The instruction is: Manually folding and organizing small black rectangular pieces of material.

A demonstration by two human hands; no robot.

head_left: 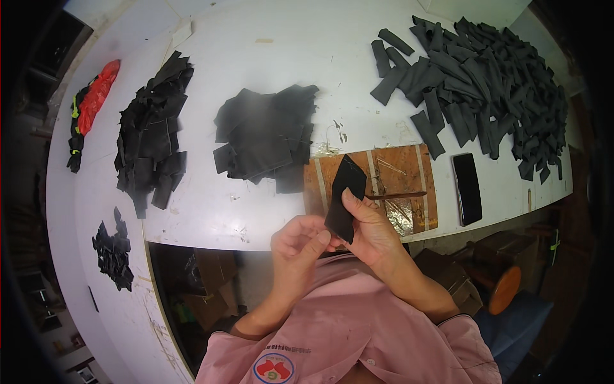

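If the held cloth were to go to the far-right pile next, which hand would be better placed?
Probably the right hand: it grips the dark cloth and is nearer the far-right pile.

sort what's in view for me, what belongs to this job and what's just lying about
Likely part of the job:
dark fabric piece, held in the right hand, left hand at its lower end
flat dark pieces, centre pile
narrow dark pieces, right-hand heap
wooden board

Probably just lying about:
phone
red plastic bag
round stool
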